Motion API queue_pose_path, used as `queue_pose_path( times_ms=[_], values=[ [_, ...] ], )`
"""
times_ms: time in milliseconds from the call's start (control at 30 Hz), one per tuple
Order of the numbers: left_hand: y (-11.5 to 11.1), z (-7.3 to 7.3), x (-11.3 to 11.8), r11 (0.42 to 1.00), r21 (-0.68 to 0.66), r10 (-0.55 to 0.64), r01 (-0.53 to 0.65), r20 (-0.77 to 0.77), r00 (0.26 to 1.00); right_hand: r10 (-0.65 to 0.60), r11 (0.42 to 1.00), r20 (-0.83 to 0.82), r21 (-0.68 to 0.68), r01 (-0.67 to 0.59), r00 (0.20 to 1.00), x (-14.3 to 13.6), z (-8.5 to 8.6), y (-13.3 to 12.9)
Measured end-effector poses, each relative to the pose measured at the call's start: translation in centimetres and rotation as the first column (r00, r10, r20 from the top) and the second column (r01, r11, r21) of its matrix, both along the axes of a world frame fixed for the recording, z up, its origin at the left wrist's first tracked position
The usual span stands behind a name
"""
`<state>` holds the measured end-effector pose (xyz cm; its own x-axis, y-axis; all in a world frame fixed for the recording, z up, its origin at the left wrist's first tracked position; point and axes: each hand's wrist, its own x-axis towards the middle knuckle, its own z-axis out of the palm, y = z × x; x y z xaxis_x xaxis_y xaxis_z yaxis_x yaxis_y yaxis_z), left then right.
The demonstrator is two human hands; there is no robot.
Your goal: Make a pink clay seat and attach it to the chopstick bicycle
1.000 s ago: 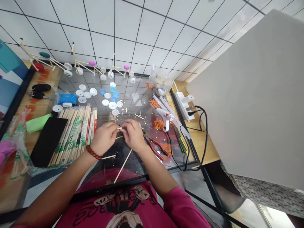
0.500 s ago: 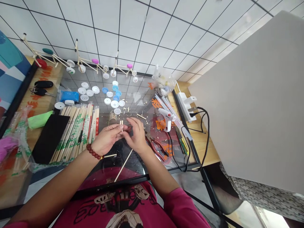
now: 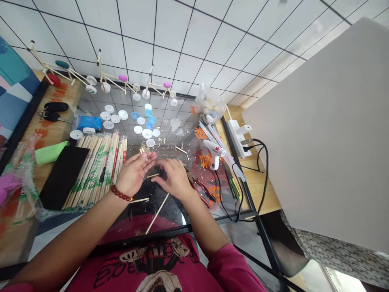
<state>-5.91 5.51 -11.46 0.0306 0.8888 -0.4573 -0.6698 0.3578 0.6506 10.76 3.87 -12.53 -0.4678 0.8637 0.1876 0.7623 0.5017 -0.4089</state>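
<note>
Two short wooden stick pieces (image 3: 143, 151) are pinched between the thumb and fingers of my left hand (image 3: 133, 175), which has a red bead bracelet at the wrist. Just to its right is my right hand (image 3: 174, 178), palm down above the glass table, its thumb and fingers apart and nothing seen between them. A short stick (image 3: 152, 175) lies under the gap between the hands. Nearer my body, a long thin stick (image 3: 157, 213) and another stick (image 3: 140, 200) rest on the glass. Red-handled pliers (image 3: 205, 190) lie beside my right wrist.
Bundled chopsticks (image 3: 94, 170) and a black sheet (image 3: 63, 176) lie left. White and blue bottle caps (image 3: 147, 134) are farther back, before stick models with cap wheels (image 3: 123, 78). A white glue gun (image 3: 214, 152), its cable and a power strip (image 3: 238, 136) are at right.
My left hand has moved left with the stick pieces, away from my right hand. My right hand has parted from it and turned palm down, uncovering the short stick on the glass.
</note>
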Motion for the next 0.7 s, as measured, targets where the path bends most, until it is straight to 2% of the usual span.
queue_pose_path(
  times_ms=[100,167,200,267,367,400,467,600,700],
  values=[
    [0.3,0.0,-0.3,0.999,0.035,0.029,-0.028,-0.014,0.999,0.110,0.994,0.108,-0.035,-0.107,0.988,-0.8,-0.2,-0.2],
    [0.4,-0.1,-0.4,0.999,0.028,0.029,-0.029,-0.017,0.999,0.070,0.997,0.103,-0.040,-0.067,0.992,-1.2,-0.4,-0.3],
    [0.4,-0.2,-0.4,0.999,0.021,0.026,-0.026,-0.016,1.000,0.019,0.999,0.038,-0.042,-0.017,0.999,-1.3,-0.4,-0.3],
    [0.2,-0.3,-0.2,1.000,0.016,0.006,-0.006,-0.015,1.000,-0.106,0.992,-0.195,-0.089,0.090,0.975,-1.5,-0.4,-0.2],
    [-0.3,-0.3,0.4,0.993,-0.003,-0.115,0.115,-0.040,0.993,-0.263,0.956,-0.520,-0.256,0.145,0.813,-1.6,-0.2,0.0],
    [-0.5,-0.3,0.6,0.986,-0.017,-0.165,0.164,-0.054,0.985,-0.302,0.941,-0.567,-0.306,0.145,0.766,-1.7,-0.2,0.1],
    [-0.8,-0.1,0.8,0.972,-0.052,-0.233,0.229,-0.085,0.969,-0.352,0.922,-0.595,-0.352,0.161,0.723,-1.7,-0.2,0.1],
    [-0.8,0.2,0.5,0.948,-0.117,-0.308,0.295,-0.122,0.943,-0.352,0.934,-0.561,-0.259,0.245,0.749,-1.2,-0.5,0.3],
    [-0.6,0.3,0.1,0.908,-0.141,-0.413,0.395,-0.135,0.901,-0.339,0.940,-0.572,-0.231,0.250,0.747,-0.5,-0.9,0.6]
  ],
)
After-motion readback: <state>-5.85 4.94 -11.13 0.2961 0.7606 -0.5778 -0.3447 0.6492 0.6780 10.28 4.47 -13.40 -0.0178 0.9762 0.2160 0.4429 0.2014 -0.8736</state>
